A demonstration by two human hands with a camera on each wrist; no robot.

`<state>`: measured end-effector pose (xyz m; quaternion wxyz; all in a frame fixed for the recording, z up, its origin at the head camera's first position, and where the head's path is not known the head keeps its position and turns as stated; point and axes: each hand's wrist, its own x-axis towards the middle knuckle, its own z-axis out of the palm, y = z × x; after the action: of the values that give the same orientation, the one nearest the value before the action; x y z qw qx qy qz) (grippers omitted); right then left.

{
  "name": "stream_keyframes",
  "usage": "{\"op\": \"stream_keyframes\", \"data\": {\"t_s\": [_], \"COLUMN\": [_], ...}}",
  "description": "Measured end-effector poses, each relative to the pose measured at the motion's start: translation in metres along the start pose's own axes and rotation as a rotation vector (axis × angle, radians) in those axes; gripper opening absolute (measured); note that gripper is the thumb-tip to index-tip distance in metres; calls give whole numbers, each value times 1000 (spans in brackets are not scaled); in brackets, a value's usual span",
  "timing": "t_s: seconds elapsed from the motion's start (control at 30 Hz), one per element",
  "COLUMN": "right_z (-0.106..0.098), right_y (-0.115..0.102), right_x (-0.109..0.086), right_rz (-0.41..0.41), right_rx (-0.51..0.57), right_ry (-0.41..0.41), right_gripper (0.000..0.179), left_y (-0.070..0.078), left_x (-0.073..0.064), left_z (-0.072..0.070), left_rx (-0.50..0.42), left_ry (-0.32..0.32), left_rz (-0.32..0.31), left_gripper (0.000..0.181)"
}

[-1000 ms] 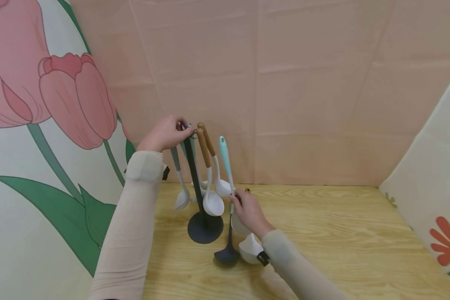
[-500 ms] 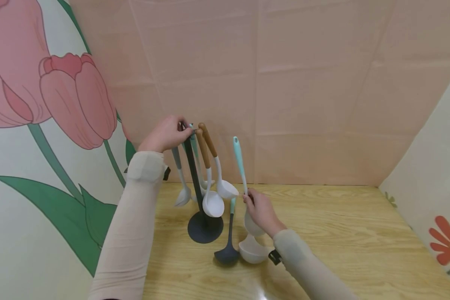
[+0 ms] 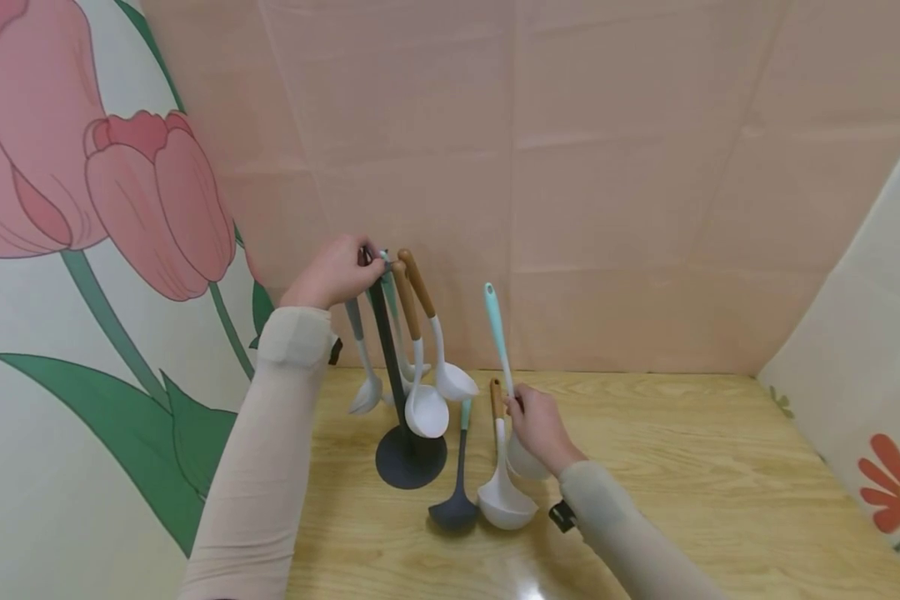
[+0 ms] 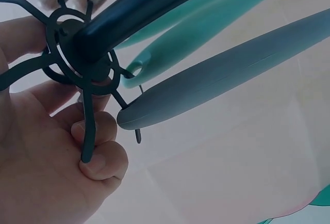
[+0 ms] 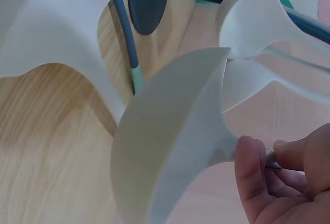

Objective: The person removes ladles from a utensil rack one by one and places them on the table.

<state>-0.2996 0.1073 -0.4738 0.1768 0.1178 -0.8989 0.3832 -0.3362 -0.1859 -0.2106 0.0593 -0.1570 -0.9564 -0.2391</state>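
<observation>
My left hand [image 3: 333, 275] grips the top of a dark utensil rack [image 3: 411, 467]; in the left wrist view its fingers curl about the hooked ring [image 4: 111, 87]. Several ladles hang there, among them two white ones with brown handles [image 3: 422, 287] and one with a grey handle [image 4: 221, 74]. To the right, my right hand [image 3: 543, 425] pinches a white ladle with a turquoise handle [image 3: 495, 321] by its neck, handle upward. Its bowl [image 5: 160, 126] shows large in the right wrist view; the head view has it partly hidden behind the hand.
On the wooden table [image 3: 682, 467] lie a dark ladle with a green handle [image 3: 455, 510] and, beside it, a white ladle with a brown handle [image 3: 506, 507]. A pinkish cloth [image 3: 607, 208] hangs behind. Flower-patterned walls stand on both sides.
The right hand has moved right with the turquoise-handled ladle, away from the rack, uncovering the brown-handled ladle on the table. The left hand keeps its grip on the rack; the hanging ladles swayed slightly.
</observation>
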Motion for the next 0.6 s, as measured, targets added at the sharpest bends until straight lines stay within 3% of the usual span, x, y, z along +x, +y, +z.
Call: {"op": "stream_keyframes", "data": {"t_s": [0.6], "right_z": [-3], "right_y": [44], "right_x": [-4], "right_rz": [183], "right_rx": [-55], "right_ry": [-135], "right_gripper": [19], "left_y": [1], "left_x": [3], "left_z": [5], "left_rx": [-14], "left_ry": [13], "left_rz": [-30], "left_gripper": [30]}}
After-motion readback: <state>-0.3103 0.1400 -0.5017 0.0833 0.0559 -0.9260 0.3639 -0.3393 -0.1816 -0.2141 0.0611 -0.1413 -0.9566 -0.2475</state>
